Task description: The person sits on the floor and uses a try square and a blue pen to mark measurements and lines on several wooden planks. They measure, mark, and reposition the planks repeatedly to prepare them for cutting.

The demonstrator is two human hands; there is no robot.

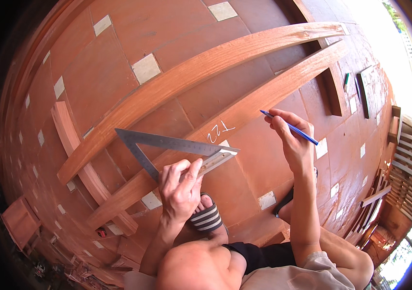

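Observation:
My left hand (180, 186) grips a metal triangular set square (167, 141) by its thick edge. The square lies across the nearer long wooden beam (259, 99), and one corner reaches toward the farther beam (186, 65). A blue pen (303, 134) is pinched in my right hand (294, 137), its tip pointing left just beside the nearer beam. White chalk-like marks (221, 130) show on that beam, right of the square. Both beams rest on a crosspiece (87, 169) at the left and on another crosspiece (332, 92) at the right.
A green marker (346, 81) and a dark flat piece (363, 94) lie on the tiled floor to the right. Slatted wooden pieces (411, 169) are stacked at the far right. My sandalled foot (207, 217) is close to the nearer beam. A wooden block (21, 217) sits at the left.

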